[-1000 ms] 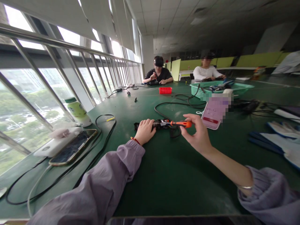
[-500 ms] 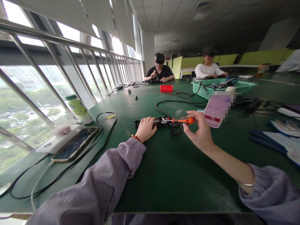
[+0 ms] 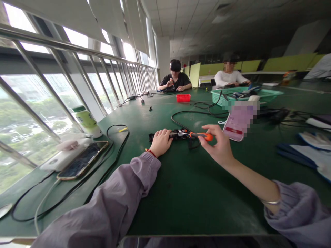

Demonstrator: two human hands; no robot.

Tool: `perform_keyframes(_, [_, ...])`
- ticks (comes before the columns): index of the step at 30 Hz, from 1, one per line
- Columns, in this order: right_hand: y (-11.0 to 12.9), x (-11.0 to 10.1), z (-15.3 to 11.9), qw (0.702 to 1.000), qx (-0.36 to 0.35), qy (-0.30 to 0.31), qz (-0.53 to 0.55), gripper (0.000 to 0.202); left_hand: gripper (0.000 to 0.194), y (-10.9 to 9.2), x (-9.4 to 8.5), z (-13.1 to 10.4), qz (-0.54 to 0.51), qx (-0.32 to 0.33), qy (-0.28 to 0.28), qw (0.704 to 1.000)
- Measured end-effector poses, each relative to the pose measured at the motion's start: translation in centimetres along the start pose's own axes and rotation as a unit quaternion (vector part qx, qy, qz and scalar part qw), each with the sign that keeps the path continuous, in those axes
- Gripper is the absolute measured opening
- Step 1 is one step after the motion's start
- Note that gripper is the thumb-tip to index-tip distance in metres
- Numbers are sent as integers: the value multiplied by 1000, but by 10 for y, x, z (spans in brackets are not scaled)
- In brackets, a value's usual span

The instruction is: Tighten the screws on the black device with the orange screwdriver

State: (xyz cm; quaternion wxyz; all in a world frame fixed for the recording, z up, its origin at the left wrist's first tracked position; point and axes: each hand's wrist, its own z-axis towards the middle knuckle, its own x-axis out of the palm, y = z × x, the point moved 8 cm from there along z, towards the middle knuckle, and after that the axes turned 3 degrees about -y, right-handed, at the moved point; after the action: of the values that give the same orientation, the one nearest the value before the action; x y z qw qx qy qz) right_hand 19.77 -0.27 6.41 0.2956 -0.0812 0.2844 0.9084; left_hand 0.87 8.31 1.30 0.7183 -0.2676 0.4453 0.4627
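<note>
A slim black device [image 3: 178,134] with inner parts and wires exposed lies on the green table. My left hand [image 3: 161,142] is closed over its left part and holds it down; the fingers hide that stretch. Between the thumb and fingers of my right hand [image 3: 219,143] is an orange and grey screwdriver [image 3: 201,135], gripped by its handle. The screwdriver lies nearly level, its shaft pointing left to the open part of the device. Whether the tip sits in a screw is too small to tell. A black cable [image 3: 178,117] loops behind the device.
Behind my right hand a phone [image 3: 234,129] leans upright near a green basket [image 3: 219,98] of tools. A red box [image 3: 183,98] stands farther back. At left are a bottle [image 3: 88,122], another phone [image 3: 82,160] and cables. Gloves [image 3: 305,155] lie right. Two people sit opposite.
My right hand has shifted slightly left and down, and the screwdriver's handle has turned and tilted a little lower. My left hand and the device stay in place.
</note>
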Motion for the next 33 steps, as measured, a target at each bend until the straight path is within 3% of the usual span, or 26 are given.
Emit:
perform_keyframes(3, [-5, 7, -2, 999, 36, 24, -4, 17, 35, 2, 1, 3, -8, -5, 2, 1000])
perform_keyframes(9, [1, -4, 1, 999, 4, -35, 21, 35, 34, 3, 1, 4, -43, -1, 7, 999])
perform_keyframes(15, [-6, 1, 0, 999, 41, 25, -8, 15, 34, 3, -1, 3, -52, 2, 0, 999])
perform_keyframes(20, [-3, -7, 2, 1000, 9, -26, 5, 34, 34, 3, 0, 3, -44, -2, 0, 999])
perform_keyframes(26, [-10, 3, 1, 997, 58, 46, -10, 16, 36, 1, 1, 2, -18, 2, 2, 1000])
perform_keyframes(33, [-3, -4, 3, 1000, 2, -12, 21, 33, 35, 2, 1, 2, -19, 3, -7, 1000])
